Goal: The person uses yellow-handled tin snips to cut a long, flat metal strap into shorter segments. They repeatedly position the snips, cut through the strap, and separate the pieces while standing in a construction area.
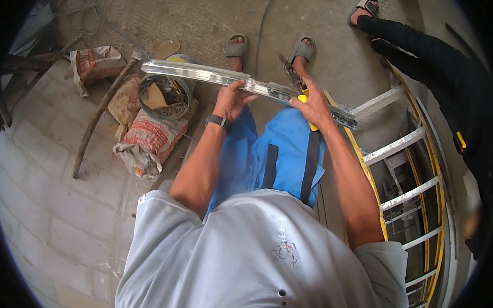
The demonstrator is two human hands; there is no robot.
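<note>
A long, shiny metal channel (195, 72) lies crosswise in front of me, above my knees; its left end sits over a bucket and its right end reaches the ladder. Near the middle of its length, my left hand (230, 103) is closed on it, thumb on top. My right hand (315, 108) is closed around the yellow handles of a pair of snips (304, 96), beside the right part of the channel. The dark jaws of the snips point up and away, next to my right foot. Whether these fingers also grip the channel is hard to make out.
A bucket (187, 92) of scraps stands left, beside a red-and-white sack (149, 138), another torn sack (95, 63) and a long-handled hammer (104, 116). On the right a yellow-and-white ladder (403, 146) lies near a person in black trousers (424, 49). A cable (259, 40) crosses the floor.
</note>
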